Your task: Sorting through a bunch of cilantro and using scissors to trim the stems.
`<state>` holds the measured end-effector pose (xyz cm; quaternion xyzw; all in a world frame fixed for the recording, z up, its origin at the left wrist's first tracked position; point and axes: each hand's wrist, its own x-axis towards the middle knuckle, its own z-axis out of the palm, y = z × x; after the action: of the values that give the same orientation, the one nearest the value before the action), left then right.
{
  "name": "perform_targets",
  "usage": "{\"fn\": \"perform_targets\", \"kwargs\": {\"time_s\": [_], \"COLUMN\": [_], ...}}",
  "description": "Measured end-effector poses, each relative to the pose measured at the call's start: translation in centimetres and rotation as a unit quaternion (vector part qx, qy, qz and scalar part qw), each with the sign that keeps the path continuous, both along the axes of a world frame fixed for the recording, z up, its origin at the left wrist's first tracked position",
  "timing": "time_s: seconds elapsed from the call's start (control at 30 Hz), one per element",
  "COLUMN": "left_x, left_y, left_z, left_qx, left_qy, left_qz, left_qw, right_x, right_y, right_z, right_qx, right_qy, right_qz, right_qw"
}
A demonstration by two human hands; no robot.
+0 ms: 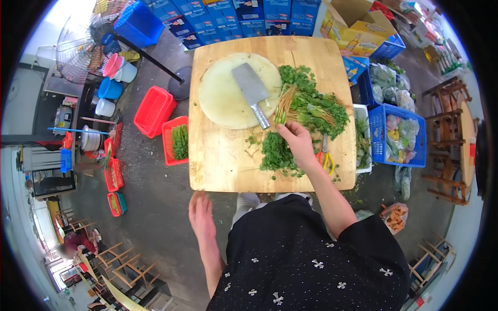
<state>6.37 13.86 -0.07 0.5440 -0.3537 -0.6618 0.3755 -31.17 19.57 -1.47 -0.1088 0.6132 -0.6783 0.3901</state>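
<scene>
My right hand [297, 140] grips a bunch of cilantro [275, 151] by its stems, roots up and leaves hanging down over the wooden table [225, 155]. Behind it lies a heap of cilantro [311, 105] with brown roots. A metal cleaver [251, 83] rests on a round pale chopping board [218, 93], its handle pointing towards me. Yellow-handled scissors [330, 163] lie partly under my right forearm. My left hand [202, 214] is just off the table's near left corner, fingers extended, with nothing seen in it.
Left of the table are a red basket of green stalks [165, 142], a red basket [155, 112] and a pedestal fan [181, 83]. At right stand a white foam box [367, 163] and a blue crate [377, 136] of bagged vegetables. Another person [79, 241] is far at the lower left.
</scene>
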Motion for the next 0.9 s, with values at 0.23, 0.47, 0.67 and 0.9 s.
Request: {"fn": "perform_targets", "kwargs": {"time_s": [0.23,0.47,0.67,0.9], "left_x": [-12.9,-11.7,-10.6,-9.8], "left_y": [-5.4,-5.6,-7.0,-7.5], "left_z": [6.9,7.0,8.7,7.7], "left_qx": [-0.103,0.007,0.086,0.101], "left_qy": [0.063,0.169,0.225,0.264], "left_qz": [-0.262,-0.234,-0.246,-0.239], "left_qw": [0.957,0.958,0.939,0.929], "right_x": [7.0,11.6,10.4,8.6], "right_y": [-2.9,-4.6,-1.0,5.7], "right_z": [7.8,8.1,4.6,-2.0], "right_qx": [-0.012,-0.056,0.02,0.114], "right_qy": [-0.034,0.226,0.185,0.087], "right_qz": [0.171,0.122,0.098,0.053], "right_qw": [0.985,0.965,0.978,0.988]}}
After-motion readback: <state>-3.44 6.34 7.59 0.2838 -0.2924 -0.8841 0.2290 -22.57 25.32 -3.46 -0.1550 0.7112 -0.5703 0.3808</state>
